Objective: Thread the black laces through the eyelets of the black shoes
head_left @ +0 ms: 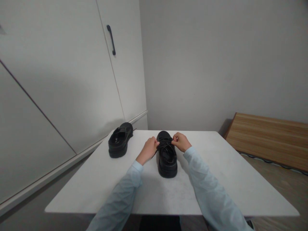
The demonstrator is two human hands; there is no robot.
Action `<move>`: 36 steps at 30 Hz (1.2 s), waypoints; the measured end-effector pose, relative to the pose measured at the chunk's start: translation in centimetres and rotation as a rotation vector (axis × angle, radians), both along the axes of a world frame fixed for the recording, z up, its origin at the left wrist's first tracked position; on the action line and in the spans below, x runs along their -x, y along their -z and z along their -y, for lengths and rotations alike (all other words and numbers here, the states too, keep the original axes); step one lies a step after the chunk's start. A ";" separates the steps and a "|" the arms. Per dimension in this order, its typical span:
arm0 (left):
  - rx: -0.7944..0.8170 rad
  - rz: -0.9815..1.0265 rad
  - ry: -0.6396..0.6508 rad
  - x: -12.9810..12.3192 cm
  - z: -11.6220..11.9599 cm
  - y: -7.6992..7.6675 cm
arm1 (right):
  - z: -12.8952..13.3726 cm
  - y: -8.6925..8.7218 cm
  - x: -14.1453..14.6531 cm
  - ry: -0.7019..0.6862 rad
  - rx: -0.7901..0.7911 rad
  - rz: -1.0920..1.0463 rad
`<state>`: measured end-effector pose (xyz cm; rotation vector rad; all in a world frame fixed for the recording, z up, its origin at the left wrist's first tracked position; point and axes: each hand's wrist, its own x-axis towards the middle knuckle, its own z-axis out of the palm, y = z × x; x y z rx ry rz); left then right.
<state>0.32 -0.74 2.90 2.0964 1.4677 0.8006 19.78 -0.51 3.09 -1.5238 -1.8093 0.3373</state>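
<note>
A black lace-up shoe (167, 168) stands on the white table, heel toward me and toe pointing away. Dark laces (165, 143) cross over its upper. At the shoe's left side, my left hand (150, 148) is closed in a pinch on a shoelace, and a loose length hangs down below the fingers. My right hand (181, 141) pinches at the right edge of the lacing, its fingertips closed on a shoelace there. A second black shoe (119, 141) sits farther left on the table, with a thin lace end sticking out on its right.
The white table (96, 192) has its front edge close to me. White cabinet doors (72, 64) with a dark handle (111, 40) rise along the left. Behind stands a grey wall (216, 64). A wood-grain panel (267, 138) leans beyond the table's right side.
</note>
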 end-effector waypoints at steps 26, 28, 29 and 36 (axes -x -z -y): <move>0.188 0.237 0.016 -0.1 0.0 0.8 | 4.6 -4.2 2.7 -0.057 0.060 0.605; 0.201 0.248 0.015 -0.2 -0.1 0.9 | 5.1 -4.5 3.1 -0.029 0.090 0.689; 0.211 0.256 0.016 -0.2 -0.1 0.8 | 5.3 -4.6 3.3 -0.022 0.099 0.713; 0.196 0.288 0.036 -0.1 0.2 0.5 | 4.8 -4.2 3.1 -0.050 0.144 0.682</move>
